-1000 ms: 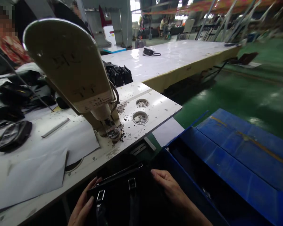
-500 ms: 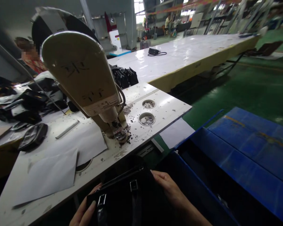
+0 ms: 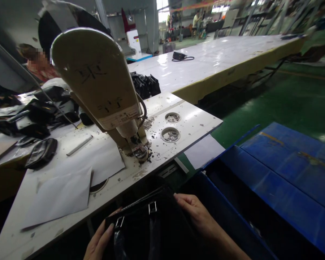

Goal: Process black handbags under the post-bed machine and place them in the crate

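A black bag (image 3: 148, 231) with two metal buckles lies in my lap, below the front edge of the work table (image 3: 189, 124). My left hand (image 3: 100, 242) grips its left side, thumb on top near a buckle. My right hand (image 3: 195, 213) holds its right upper edge, fingers curled over it. A cream punching machine (image 3: 103, 86) stands on the table just above the bag, its head (image 3: 139, 151) ringed by dark punched scraps.
Two round holes (image 3: 171, 126) with scraps sit right of the machine. White paper sheets (image 3: 70, 187), a metal bar (image 3: 79, 145) and black bags (image 3: 38, 115) lie to the left. A blue bin (image 3: 273, 180) stands at right. A person sits at far left.
The view has shifted slightly, so the table sits further right. Both hands keep hold of the black bag, which has barely moved.
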Demonstrator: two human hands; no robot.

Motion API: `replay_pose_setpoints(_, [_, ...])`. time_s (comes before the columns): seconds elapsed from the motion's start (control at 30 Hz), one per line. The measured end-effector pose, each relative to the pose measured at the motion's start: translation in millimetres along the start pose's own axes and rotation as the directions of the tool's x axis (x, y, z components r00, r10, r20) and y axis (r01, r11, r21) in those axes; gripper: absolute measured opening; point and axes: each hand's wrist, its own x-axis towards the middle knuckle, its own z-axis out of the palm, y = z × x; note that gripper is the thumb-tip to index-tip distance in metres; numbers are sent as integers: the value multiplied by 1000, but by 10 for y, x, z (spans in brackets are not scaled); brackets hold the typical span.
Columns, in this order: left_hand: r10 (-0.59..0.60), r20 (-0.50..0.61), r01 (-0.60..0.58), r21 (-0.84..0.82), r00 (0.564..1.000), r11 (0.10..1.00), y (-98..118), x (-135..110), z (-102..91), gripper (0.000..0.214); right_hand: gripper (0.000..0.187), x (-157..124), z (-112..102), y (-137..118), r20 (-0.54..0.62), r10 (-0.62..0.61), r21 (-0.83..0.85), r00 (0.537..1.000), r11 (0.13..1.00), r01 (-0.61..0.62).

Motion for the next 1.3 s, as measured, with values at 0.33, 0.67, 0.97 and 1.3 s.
replay_pose_setpoints(0.33, [-46, -10, 46, 6, 999, 999, -30, 13, -107, 58, 53, 9, 62, -29, 1, 20, -52, 1000, 998, -20])
replay_pose_setpoints(0.67, [369, -10, -347, 320, 929, 882, 461, -89, -139, 51, 55, 75, 135, -106, 44, 19, -68, 999, 998, -16])
replay_pose_setpoints(0.97, [372, 647, -746, 560, 666, 361, 1531, -46, 204, 51, 55, 338, 504, -239, 174, 9, -77, 985, 997, 4])
replay_pose_setpoints(1.3, [230, 719, -698, 461, 656, 548, 1709, 24, 387, 29, 53, 424, 497, -206, 176, 5, -31, 984, 1000, 1])
